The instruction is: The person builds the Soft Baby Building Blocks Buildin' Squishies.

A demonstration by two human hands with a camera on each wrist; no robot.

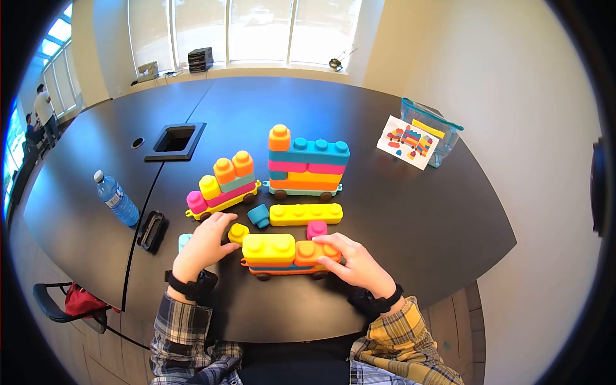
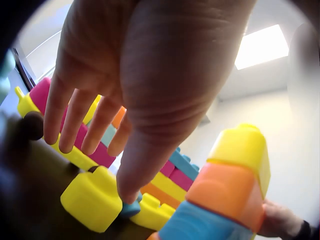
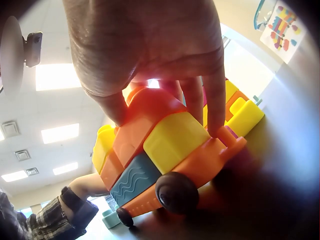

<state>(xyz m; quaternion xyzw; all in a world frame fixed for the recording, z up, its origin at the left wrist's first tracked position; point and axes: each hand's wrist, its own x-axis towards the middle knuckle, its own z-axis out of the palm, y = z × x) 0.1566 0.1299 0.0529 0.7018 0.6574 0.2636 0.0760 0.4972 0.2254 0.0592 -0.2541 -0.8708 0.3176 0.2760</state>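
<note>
My left hand [image 1: 204, 245] hovers beside a small yellow block [image 1: 238, 233], fingers loosely extended. In the left wrist view its thumb hangs by that yellow block [image 2: 92, 199]; contact there cannot be made out. The near wagon [image 1: 282, 270] has an orange base on dark wheels, blue pieces, a large yellow block [image 1: 269, 248] and orange blocks on top. At its right end my right hand [image 1: 360, 264] grips the orange block [image 1: 306, 252], thumb on one side and fingers on the other, as the right wrist view also shows. A pink block [image 1: 316, 229] stands just behind.
Behind are a stepped wagon [image 1: 224, 192], a taller wagon [image 1: 307, 168], a long yellow block [image 1: 306, 214] and a blue block [image 1: 259, 216]. A bottle [image 1: 118, 199] and black case [image 1: 152, 231] stand left, a picture card [image 1: 407, 142] and clear pouch back right. Light-blue piece [image 1: 184, 241] by left wrist.
</note>
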